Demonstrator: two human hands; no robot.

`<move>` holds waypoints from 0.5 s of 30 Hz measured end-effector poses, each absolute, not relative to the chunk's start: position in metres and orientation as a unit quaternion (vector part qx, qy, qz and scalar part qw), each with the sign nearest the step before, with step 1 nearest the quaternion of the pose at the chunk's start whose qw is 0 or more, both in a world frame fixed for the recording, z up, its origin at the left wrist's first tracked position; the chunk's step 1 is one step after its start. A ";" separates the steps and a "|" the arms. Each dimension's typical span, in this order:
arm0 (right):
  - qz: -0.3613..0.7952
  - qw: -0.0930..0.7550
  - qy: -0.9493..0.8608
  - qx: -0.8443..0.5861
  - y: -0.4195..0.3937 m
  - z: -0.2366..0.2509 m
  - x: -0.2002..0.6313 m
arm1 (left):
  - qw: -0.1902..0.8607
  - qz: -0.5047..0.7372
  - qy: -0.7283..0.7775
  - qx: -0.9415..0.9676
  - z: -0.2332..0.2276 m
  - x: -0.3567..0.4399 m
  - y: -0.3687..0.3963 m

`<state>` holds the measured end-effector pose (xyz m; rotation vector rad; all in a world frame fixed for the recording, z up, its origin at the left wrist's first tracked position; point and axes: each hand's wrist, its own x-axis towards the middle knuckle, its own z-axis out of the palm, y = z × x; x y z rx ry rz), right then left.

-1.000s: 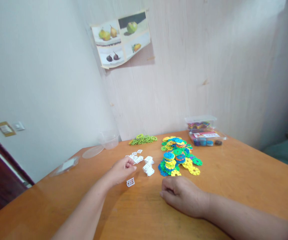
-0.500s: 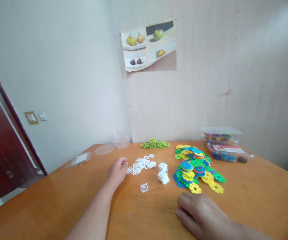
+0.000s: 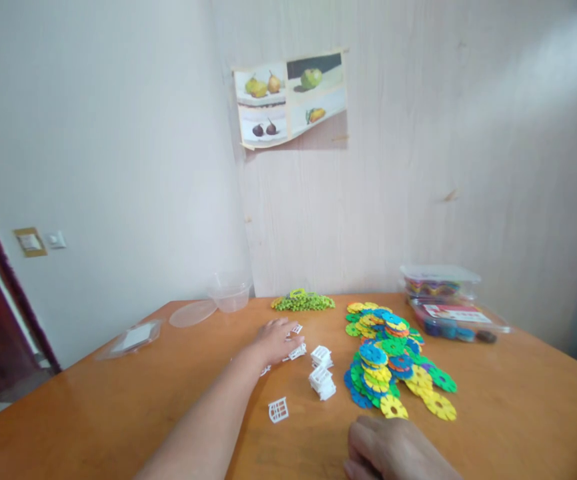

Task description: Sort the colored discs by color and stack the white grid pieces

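White stacked pieces (image 3: 323, 383) are set mid-surface (image 3: 118, 413) — loose pieces (image 3: 296, 352), toward the far edge, are left partly covered by the left hand (image 3: 274, 339), fingers spread; whether anything is held by the curled right hand (image 3: 393, 448) cannot be told.

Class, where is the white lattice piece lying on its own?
In the head view, the white lattice piece lies low, just left of centre, between the left forearm and the white stack.

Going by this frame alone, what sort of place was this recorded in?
Probably a room in a home or small classroom; I can't tell which. A wooden table holds colourful plastic discs, and a fruit picture hangs on the wall behind.
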<state>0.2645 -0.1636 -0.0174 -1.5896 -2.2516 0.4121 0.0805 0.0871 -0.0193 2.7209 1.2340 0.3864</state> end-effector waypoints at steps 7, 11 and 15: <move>0.144 0.188 -0.788 -0.568 -0.164 -0.016 0.263 | 0.115 0.172 0.354 0.912 -0.032 0.066 0.083; 0.135 0.197 -0.789 -0.566 -0.169 -0.015 0.263 | 0.137 0.182 0.365 0.903 -0.030 0.040 0.059; 0.103 0.205 -0.796 -0.560 -0.171 -0.018 0.263 | 0.141 0.196 0.375 0.895 -0.026 0.010 0.030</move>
